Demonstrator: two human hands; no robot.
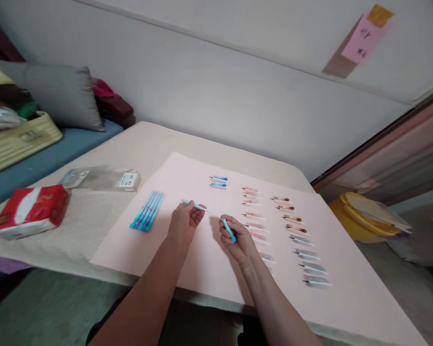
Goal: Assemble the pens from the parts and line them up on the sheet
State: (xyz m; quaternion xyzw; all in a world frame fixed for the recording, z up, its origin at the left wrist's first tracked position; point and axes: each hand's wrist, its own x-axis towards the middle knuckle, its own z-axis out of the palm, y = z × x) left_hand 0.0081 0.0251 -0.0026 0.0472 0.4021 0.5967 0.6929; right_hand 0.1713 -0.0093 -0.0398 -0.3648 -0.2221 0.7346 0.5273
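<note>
Above the pink sheet, my left hand (pixel 184 220) pinches a slim pale blue pen (pixel 193 205), its thin tip pointing right. A short turquoise pen part (pixel 228 230), which looks like a cap or barrel, sits in the closed fingers of my right hand (pixel 238 237). The two pieces are apart. Left of my left hand lies a row of several blue pens (pixel 147 211), side by side. Beyond my hands are blue pen pieces (pixel 219 182) laid in short rows. Pink pen pieces (pixel 252 214) lie to the right of my right hand, a few partly hidden by it.
Brown pen pieces (pixel 293 218) and grey ones (pixel 311 267) form another column on the pink sheet (pixel 346 298). A red tissue pack (pixel 31 211) and a clear plastic bag (pixel 101 179) lie on the table's left. A yellow bucket (pixel 361 223) stands at the right.
</note>
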